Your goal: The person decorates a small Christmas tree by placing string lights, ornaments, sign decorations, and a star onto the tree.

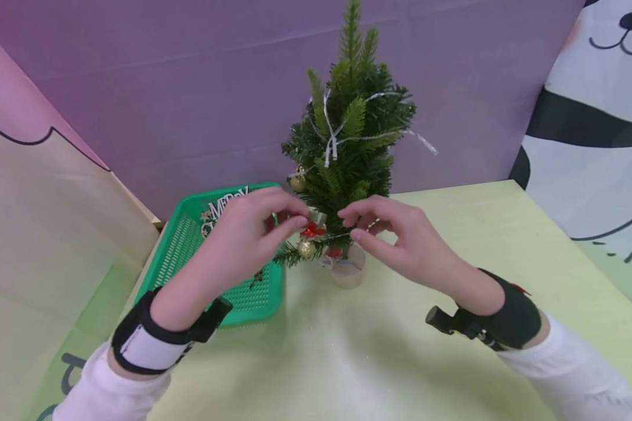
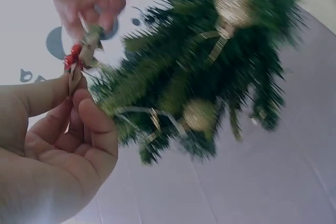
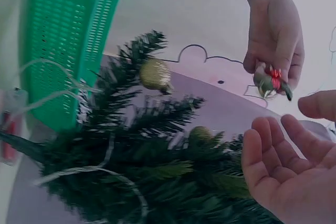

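Note:
Between thumb and fingers, my left hand [image 1: 253, 228] pinches a small ornament [image 1: 312, 230] with red berries and greenish-gold leaves, clearer in the left wrist view [image 2: 76, 59]. My right hand [image 1: 400, 234] hovers to its right, fingers loosely bent. In the right wrist view its palm [image 3: 299, 182] holds nothing and stays apart from the ornament [image 3: 273, 81]. Just behind both hands stands a small artificial Christmas tree [image 1: 355, 169]. Gold balls [image 3: 155, 74] hang on its branches, and a pale light string [image 1: 384, 137] is wound round it.
A green plastic basket [image 1: 242, 320] sits left of the tree, partly behind my left arm. It holds a white lettered sign [image 1: 223, 203] and a dark red sprig [image 1: 256, 279]. The tree's pale base [image 1: 347, 272] rests on the light yellow table [image 1: 347, 362], against a purple backdrop [image 1: 189, 117].

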Available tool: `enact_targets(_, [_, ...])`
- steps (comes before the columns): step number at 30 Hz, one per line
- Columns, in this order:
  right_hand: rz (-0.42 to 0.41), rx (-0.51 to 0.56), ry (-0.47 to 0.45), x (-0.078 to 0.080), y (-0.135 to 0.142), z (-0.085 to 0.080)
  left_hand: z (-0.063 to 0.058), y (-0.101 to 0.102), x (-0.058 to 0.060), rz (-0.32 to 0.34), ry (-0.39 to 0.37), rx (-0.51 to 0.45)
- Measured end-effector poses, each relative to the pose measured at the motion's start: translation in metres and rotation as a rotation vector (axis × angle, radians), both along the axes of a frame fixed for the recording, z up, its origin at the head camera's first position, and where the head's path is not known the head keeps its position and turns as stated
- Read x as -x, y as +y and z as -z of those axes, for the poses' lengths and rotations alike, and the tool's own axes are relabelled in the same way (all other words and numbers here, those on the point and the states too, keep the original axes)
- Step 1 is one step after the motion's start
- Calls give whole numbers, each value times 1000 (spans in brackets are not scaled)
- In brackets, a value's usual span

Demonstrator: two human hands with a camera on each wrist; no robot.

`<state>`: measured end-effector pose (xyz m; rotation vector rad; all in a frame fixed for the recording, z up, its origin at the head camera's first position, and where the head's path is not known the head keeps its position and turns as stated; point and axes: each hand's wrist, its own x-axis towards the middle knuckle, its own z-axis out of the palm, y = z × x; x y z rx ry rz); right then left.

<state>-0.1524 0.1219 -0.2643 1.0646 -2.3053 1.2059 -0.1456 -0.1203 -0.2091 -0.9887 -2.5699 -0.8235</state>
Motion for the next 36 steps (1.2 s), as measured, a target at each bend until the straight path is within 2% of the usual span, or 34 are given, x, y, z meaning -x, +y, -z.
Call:
enact_targets(6, [-12, 40, 74, 3, -3, -14, -7, 22, -1, 42, -67, -40])
enact_targets(9, [-8, 27, 75, 4, -2, -20, -8, 32, 1, 79, -58, -67])
enact_targets(12, [-3, 41, -2, 4, 1, -24, -7, 40, 4, 111, -40, -123])
enact_targets(14, [8, 82, -73, 4, 4, -24, -5, 43, 4, 101, -42, -155])
enact_targets(17, [29, 202, -186, 2, 8, -25, -2, 45, 4, 56, -62, -176])
enact_targets(19, [34, 313, -245, 3, 11, -28, -1, 45, 5, 27, -48, -178])
enact_targets(23, [-21, 513, -338, 6, 15, -36, -1, 49, 11, 29, 41, -249])
enact_targets(26, [-59, 569, -365, 9, 16, -40, -1, 55, 17, 41, 102, -313])
enact_targets(28, [-66, 567, -368, 11, 18, -43, -2, 59, 21, 36, 143, -333])
enact_targets(32, [-73, 487, -329, 18, 24, -47, -3, 64, 27, -7, 244, -316])
enact_targets(36, [10, 339, -203, 24, 28, -46, -2, 67, 28, -56, 319, -274])
